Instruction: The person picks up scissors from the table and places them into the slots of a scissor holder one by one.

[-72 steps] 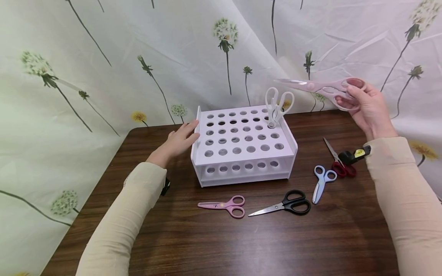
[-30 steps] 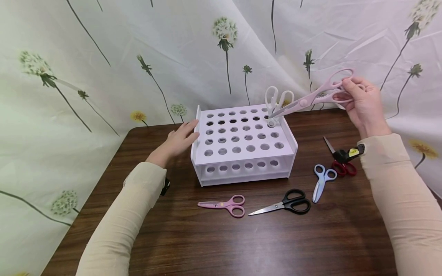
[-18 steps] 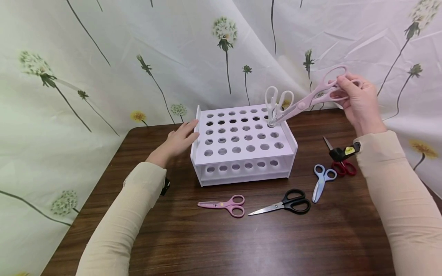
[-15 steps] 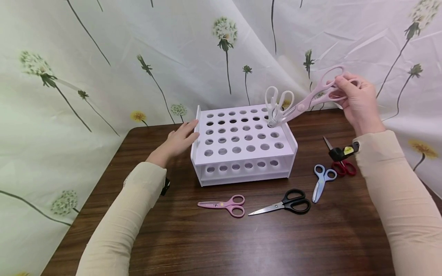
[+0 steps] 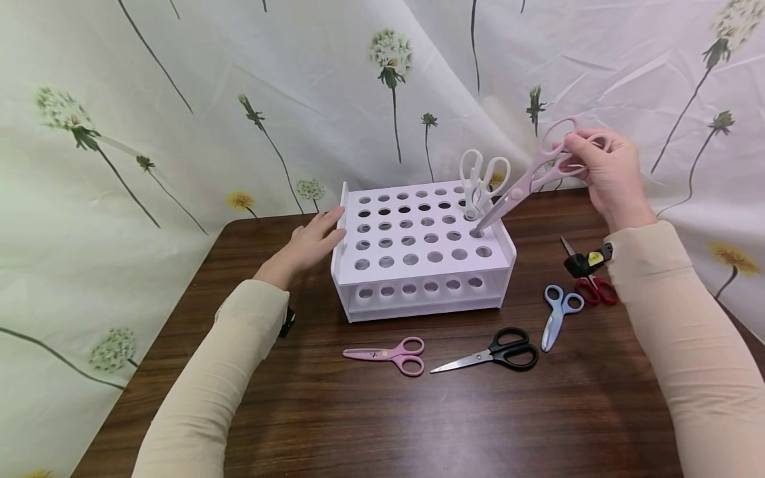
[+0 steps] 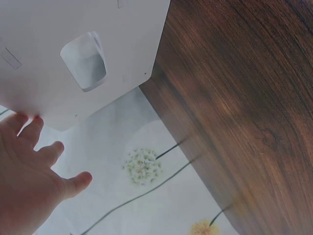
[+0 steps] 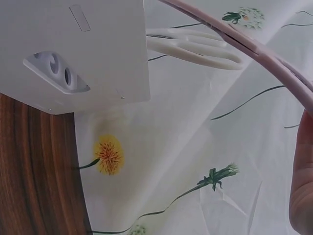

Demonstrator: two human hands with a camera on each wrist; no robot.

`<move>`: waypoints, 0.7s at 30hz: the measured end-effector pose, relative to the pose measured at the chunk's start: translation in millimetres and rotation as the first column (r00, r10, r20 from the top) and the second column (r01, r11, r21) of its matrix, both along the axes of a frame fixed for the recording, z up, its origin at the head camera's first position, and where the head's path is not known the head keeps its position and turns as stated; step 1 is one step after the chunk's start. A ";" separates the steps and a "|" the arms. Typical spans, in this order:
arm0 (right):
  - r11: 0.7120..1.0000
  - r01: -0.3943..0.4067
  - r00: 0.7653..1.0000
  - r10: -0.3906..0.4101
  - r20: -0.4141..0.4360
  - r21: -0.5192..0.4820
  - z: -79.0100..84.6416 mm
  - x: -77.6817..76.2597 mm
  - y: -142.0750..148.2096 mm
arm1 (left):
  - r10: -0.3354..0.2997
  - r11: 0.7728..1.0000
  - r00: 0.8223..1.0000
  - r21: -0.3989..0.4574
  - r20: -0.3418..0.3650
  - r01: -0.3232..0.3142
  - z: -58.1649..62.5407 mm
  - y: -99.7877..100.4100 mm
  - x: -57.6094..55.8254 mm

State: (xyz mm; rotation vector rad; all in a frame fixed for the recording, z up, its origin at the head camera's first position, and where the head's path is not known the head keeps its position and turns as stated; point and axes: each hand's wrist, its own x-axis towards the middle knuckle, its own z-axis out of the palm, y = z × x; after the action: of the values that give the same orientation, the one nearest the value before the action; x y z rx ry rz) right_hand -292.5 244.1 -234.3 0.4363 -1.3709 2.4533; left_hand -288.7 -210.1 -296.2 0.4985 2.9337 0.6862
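Holding the pale pink scissors (image 5: 516,194) by the handles, my right grip (image 5: 612,169) was above their blades; their long axis slanted down-left, tip at a hole (image 5: 476,234) of the white rack (image 5: 422,268).

No readable text, illegible yellow label (image 5: 595,259) on black wrist camera (image 5: 576,266), illegible marks (image 5: 374,355) on pink scissors (image 5: 392,355)

Rack (image 5: 418,273) on tbl (image 5: 299,411), loose scissors (image 5: 491,354) in frt & R.

Six pairs of scissors (image 5: 516,194) are counted: two pink pairs (image 5: 382,356), one white pair (image 5: 471,214), one black pair (image 5: 492,353), one blue pair (image 5: 556,320) and one red pair (image 5: 592,287). Two hands (image 5: 312,242), one rack (image 5: 427,274) and one table (image 5: 454,425) are also shown.
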 end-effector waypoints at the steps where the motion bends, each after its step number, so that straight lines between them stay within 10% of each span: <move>1: 1.000 -0.004 1.000 0.004 -0.003 0.003 -0.1 -0.6 -0.7 | 0.000 1.000 1.000 -0.002 -0.002 0.000 -0.2 -0.2 -0.2; 21: 0.996 0.015 1.000 -0.017 0.020 0.087 2.3 -8.6 -17.7 | -0.002 1.000 1.000 -0.005 -0.006 0.002 -1.4 -0.4 -2.3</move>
State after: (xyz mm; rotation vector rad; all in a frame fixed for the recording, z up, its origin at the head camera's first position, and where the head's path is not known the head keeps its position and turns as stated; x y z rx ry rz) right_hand -301.1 226.4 -232.0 0.4194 -1.4883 2.3990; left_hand -291.1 -210.6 -297.6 0.5032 2.9397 0.6777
